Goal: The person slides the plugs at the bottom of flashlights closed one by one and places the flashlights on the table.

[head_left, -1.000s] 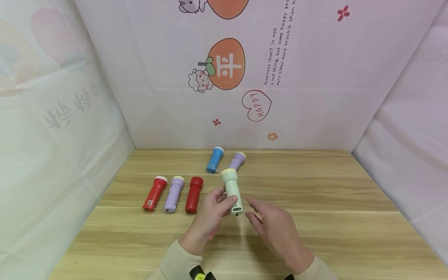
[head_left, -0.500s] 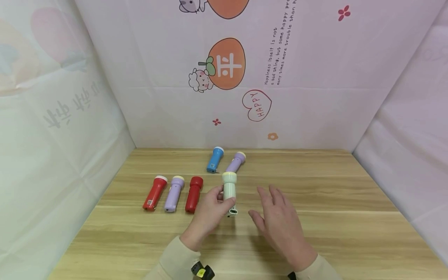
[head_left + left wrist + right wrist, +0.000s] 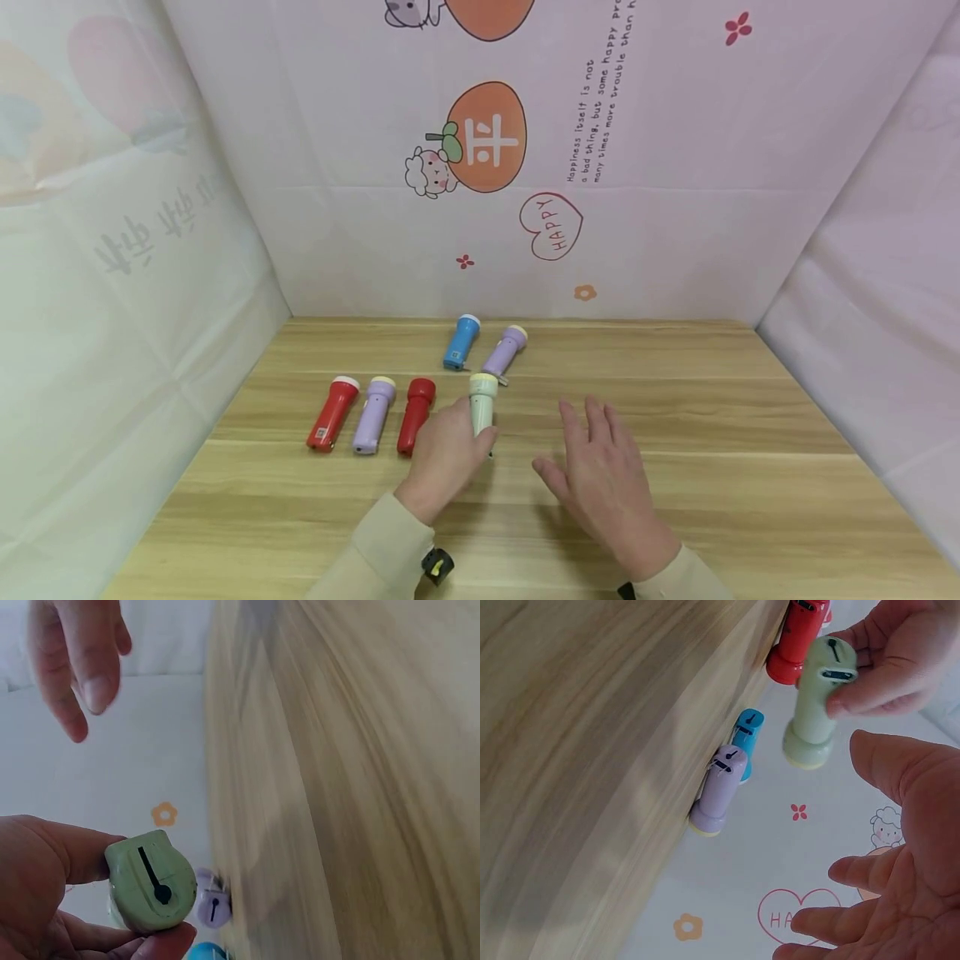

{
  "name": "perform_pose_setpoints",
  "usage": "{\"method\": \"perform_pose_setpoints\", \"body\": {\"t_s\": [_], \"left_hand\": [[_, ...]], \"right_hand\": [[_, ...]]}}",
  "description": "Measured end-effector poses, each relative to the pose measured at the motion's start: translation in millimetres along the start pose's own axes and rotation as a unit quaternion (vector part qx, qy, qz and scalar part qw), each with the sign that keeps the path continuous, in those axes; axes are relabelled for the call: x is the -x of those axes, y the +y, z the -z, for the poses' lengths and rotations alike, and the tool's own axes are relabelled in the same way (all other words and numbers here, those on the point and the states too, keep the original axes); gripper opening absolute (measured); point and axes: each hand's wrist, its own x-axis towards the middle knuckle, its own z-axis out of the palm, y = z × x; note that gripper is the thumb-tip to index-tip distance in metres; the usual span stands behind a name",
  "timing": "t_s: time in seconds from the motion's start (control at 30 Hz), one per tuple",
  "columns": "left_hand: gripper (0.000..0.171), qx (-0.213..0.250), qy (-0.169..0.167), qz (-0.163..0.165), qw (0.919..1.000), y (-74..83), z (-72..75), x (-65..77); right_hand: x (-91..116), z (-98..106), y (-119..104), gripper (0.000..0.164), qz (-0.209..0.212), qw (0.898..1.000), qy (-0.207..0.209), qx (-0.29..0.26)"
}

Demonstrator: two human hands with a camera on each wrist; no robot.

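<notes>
My left hand [image 3: 448, 454] grips a pale green flashlight [image 3: 482, 408] between thumb and fingers, just right of a dark red flashlight [image 3: 415, 419]. Its slotted tail end faces the camera in the left wrist view, where the green flashlight [image 3: 154, 885] looks lifted off the table. To the right, my right hand [image 3: 606, 487] hovers over the table with fingers spread and nothing in them. The right wrist view shows the right palm [image 3: 930, 862] apart from the green flashlight [image 3: 814, 712].
A red flashlight [image 3: 333, 415] and a purple flashlight [image 3: 373, 417] lie left of the dark red one. Farther back lie a blue flashlight [image 3: 461, 342] and another purple flashlight [image 3: 506, 350]. Printed cloth walls [image 3: 360, 208] enclose the wooden table [image 3: 712, 400] behind and at both sides.
My left hand has carried the green flashlight left and lower, beside the dark red one. My right hand has drawn away to the right, its fingers spreading.
</notes>
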Motion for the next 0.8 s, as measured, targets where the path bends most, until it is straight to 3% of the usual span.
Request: {"method": "perform_pose_setpoints", "body": {"t_s": [0.23,0.53,0.8], "left_hand": [[0.032,-0.091,-0.005,0.033,0.9953,-4.5,-7.6,-10.2],[0.020,-0.148,0.013,0.065,0.9867,-2.9,-19.4,-18.6],[0.018,-0.195,0.027,0.069,0.9780,1.2,-24.8,-20.5]], "right_hand": [[-0.7,0.5,-0.7,0.085,-0.014,1.000,-0.010,0.007],[-0.6,1.1,-0.1,0.086,-0.019,1.000,-0.020,0.004],[-0.2,1.8,0.2,0.086,-0.013,1.000,-0.019,0.010]]}}
